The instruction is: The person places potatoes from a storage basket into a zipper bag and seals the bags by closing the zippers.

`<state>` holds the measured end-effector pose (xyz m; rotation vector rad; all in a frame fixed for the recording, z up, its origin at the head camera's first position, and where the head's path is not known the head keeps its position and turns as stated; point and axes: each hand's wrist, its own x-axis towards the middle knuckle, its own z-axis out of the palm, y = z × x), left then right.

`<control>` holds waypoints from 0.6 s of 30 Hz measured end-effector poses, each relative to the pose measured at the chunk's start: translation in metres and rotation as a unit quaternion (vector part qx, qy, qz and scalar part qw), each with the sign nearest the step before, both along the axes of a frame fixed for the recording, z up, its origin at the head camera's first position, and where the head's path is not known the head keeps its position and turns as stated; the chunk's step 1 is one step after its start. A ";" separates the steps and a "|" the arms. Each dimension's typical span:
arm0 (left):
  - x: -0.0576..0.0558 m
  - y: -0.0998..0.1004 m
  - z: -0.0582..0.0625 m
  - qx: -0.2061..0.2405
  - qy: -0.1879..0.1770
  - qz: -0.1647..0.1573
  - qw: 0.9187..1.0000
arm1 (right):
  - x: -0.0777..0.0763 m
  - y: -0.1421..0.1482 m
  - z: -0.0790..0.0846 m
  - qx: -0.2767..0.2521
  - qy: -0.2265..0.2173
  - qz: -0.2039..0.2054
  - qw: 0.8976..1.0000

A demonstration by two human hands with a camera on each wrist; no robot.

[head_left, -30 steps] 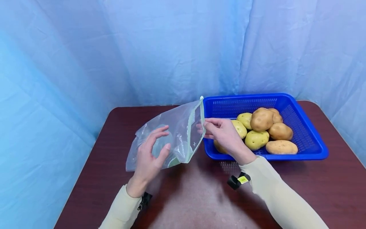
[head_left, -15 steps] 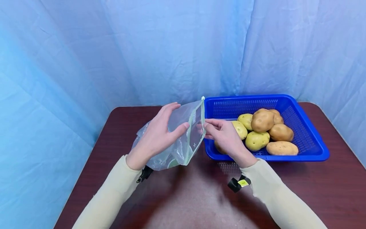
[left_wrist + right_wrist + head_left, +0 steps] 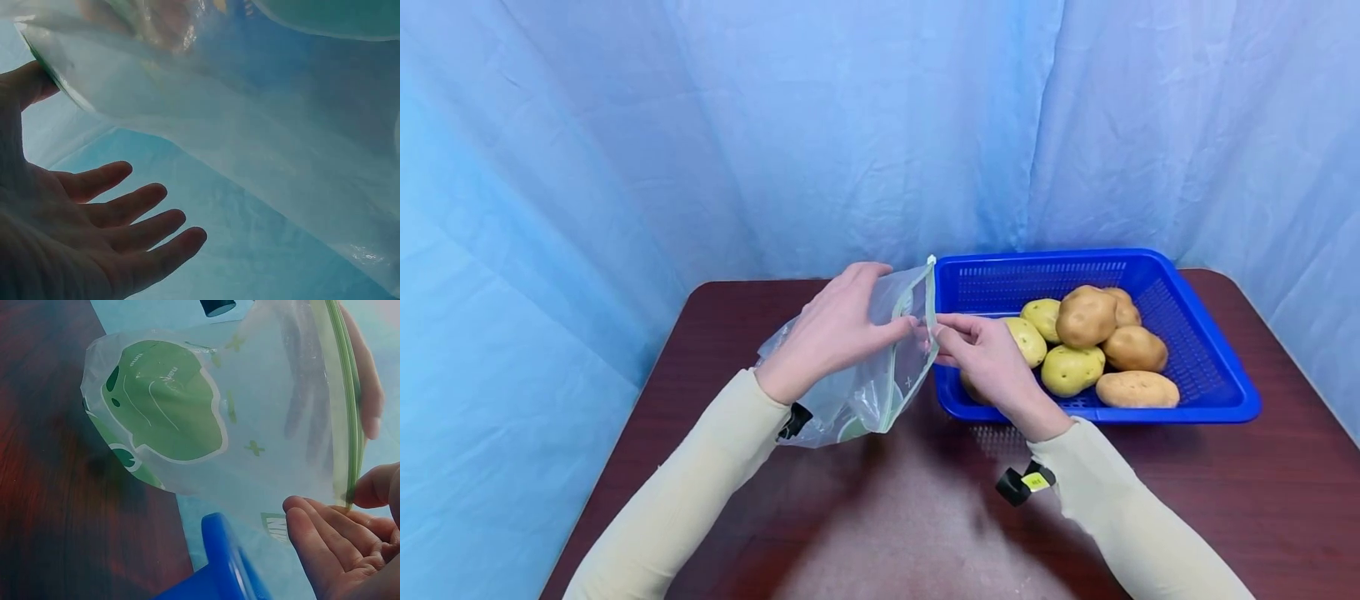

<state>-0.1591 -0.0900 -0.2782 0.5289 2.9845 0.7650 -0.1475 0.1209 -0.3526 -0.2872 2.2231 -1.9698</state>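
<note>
A clear zip bag (image 3: 857, 404) with a pale green seal strip is held up over the table, its mouth parted and facing right. Thumb and fingers of my right hand (image 3: 988, 358) pinch the near-right edge of that mouth, in front of the basket. My left hand (image 3: 838, 329) reaches over the bag from the left, its thumb at the seal strip. In the left wrist view the fingers of the left hand (image 3: 81, 225) are spread apart, and its thumb tip lies behind the bag's edge. A green printed patch (image 3: 169, 400) shows on the bag's side in the right wrist view.
A blue plastic basket (image 3: 1213, 333) stands at the right, touching close to the bag's mouth in the head view. Inside lie several yellow potatoes (image 3: 1072, 369) and brown potatoes (image 3: 1086, 317). The dark red table (image 3: 917, 517) backs onto a light blue curtain (image 3: 865, 125).
My left hand has moved up and right along the bag, bringing its thumb to the seal strip at the mouth. The right hand keeps its pinch in nearly the same place.
</note>
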 end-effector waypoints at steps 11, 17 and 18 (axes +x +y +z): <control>0.000 -0.019 0.000 0.008 -0.030 0.044 0.999 | -0.002 0.009 -0.009 0.024 0.013 -0.004 1.000; 0.000 -0.032 -0.001 0.014 -0.052 0.041 0.998 | -0.001 0.012 -0.011 0.026 0.018 -0.006 0.999; -0.001 -0.034 -0.002 0.021 -0.061 0.038 0.997 | -0.001 0.013 -0.012 0.028 0.018 -0.009 0.999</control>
